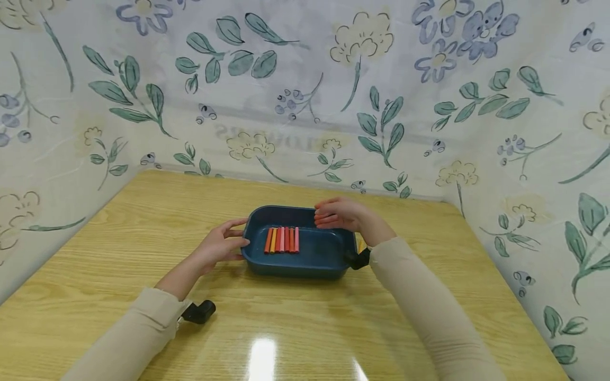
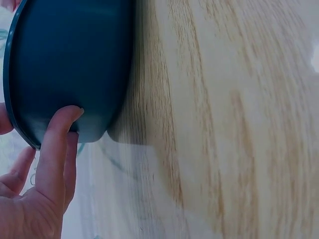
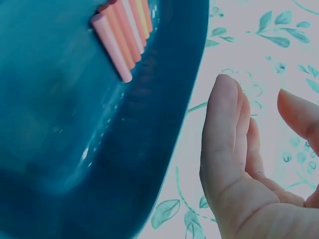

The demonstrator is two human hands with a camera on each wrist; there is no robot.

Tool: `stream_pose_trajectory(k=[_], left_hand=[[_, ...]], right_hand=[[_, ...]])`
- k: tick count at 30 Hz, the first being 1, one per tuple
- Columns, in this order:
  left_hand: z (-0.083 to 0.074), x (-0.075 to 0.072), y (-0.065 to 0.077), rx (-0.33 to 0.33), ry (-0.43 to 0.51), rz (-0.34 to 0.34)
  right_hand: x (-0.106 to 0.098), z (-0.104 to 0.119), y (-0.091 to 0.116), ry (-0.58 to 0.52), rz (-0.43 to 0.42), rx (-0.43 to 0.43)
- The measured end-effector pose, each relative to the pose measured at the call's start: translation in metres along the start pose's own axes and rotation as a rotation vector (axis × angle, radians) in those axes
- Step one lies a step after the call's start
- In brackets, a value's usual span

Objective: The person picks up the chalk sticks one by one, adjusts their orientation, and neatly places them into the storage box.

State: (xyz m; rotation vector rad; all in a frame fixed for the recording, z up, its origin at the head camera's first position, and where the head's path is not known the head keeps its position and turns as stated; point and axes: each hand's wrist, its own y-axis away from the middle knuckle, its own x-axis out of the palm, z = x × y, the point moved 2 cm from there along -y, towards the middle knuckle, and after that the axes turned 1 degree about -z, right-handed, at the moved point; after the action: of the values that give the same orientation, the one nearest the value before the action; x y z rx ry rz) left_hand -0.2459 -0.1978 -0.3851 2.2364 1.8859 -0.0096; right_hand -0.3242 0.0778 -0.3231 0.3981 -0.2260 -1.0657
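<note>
A dark blue rectangular tub [image 1: 295, 272] with rounded corners and raised walls stands on the table. Side by side in its left half lie several short crayon-like sticks [image 1: 282, 240], red, pink and yellow-orange; pink and orange ones [image 3: 113, 49] show in the right wrist view. My left hand [image 1: 219, 246] holds the tub's left end, its fingertips [image 2: 62, 122] pressing the outer wall. Over the back right rim hovers my right hand [image 1: 338, 213], fingers extended and together, holding nothing. In the right wrist view its thumb [image 3: 299, 114] stands apart from the fingers.
Something small and yellow [image 1: 360, 245] shows just right of the tub, partly hidden by the right wrist. A black wrist-worn piece [image 1: 199, 312] sticks out beside the left sleeve. Floral cloth [image 1: 305, 121] encloses the wooden table [image 1: 229, 338] at back and sides.
</note>
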Motion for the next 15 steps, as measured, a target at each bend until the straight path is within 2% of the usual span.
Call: stream_pose_trajectory(k=[7, 15], left_hand=[[0.001, -0.002, 0.002, -0.015, 0.002, -0.013], [0.0, -0.001, 0.0, -0.014, 0.005, -0.012]], right_hand=[[-0.013, -0.017, 0.016, -0.004, -0.061, -0.032], [-0.037, -0.039, 0.035, -0.051, -0.132, -0.085]])
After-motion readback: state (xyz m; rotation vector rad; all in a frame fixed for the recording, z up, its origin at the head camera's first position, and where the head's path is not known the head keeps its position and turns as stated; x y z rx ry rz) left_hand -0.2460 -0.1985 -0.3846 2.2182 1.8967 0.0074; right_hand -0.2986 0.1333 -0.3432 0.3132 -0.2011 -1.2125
